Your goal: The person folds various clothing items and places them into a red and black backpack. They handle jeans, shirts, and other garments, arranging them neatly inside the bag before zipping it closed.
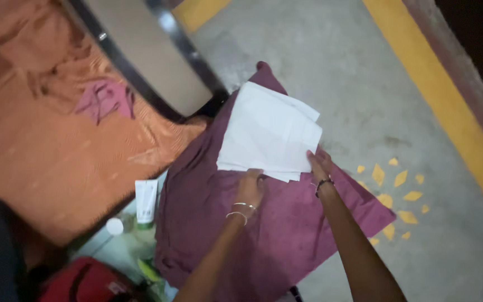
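White folded cloth (269,131) lies on the maroon fabric (241,223), long axis pointing away from us; our left hand (251,187) and right hand (320,165) pinch its near edge.

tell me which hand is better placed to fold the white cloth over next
Probably the right hand: it pinches the white cloth's free edge. The left hand presses the near edge onto the purple cloth, so it suits anchoring.

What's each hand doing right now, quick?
Left hand: closed on the near edge of the folded white cloth.
Right hand: fingers flat on the cloth's right corner; a grip cannot be told.
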